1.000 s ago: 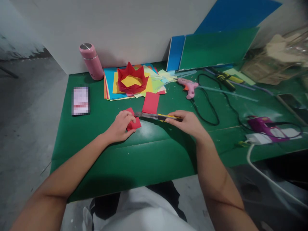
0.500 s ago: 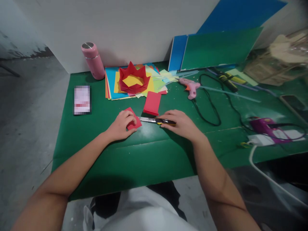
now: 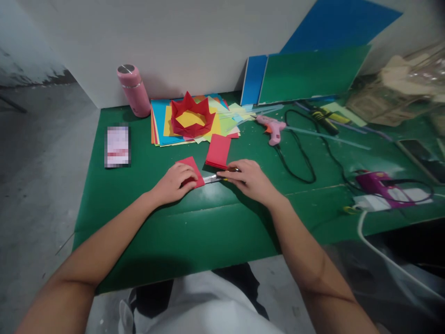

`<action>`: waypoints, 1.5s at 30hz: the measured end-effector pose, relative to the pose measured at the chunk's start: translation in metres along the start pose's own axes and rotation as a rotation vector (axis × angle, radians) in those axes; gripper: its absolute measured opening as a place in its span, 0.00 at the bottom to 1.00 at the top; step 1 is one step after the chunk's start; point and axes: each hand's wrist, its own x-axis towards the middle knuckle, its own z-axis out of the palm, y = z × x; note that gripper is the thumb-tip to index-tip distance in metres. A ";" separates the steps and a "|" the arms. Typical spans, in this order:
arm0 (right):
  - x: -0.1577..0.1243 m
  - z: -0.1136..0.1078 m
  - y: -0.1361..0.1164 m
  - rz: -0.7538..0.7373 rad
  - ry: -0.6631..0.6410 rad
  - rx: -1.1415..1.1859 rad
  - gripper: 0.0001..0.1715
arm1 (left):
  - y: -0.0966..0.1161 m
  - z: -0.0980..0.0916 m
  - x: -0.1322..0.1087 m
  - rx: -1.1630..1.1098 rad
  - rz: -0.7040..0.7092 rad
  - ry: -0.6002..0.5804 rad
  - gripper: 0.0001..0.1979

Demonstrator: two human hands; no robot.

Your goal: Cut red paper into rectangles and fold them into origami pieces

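My left hand (image 3: 178, 182) rests on a small folded red paper (image 3: 192, 168), its fingers curled over the near left part. In my right hand (image 3: 251, 180) is a utility knife (image 3: 212, 178) with a black and yellow handle. Its silver blade lies low over the table, pointing left, with the tip at the right edge of the red paper and apparently inside the fold. Just behind the knife lies a stack of red paper pieces (image 3: 218, 150). A folded red paper ring with pointed tips (image 3: 176, 119) sits on coloured sheets (image 3: 158, 123) farther back.
A pink bottle (image 3: 135, 93) stands at the back left, behind a blurred flat item (image 3: 117, 146). To the right are a pink glue gun (image 3: 273, 129) with its black cord, glue sticks, a purple power strip (image 3: 377, 189) and a phone (image 3: 422, 157). Boards (image 3: 314, 76) lean on the wall.
My right hand has moved left with the knife, bringing the blade to the red paper's edge. My left hand's fingers have flattened over the paper, which has turned slightly.
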 end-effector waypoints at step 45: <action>0.003 -0.002 -0.013 -0.043 -0.123 0.047 0.21 | -0.019 -0.001 0.007 -0.006 -0.029 -0.089 0.12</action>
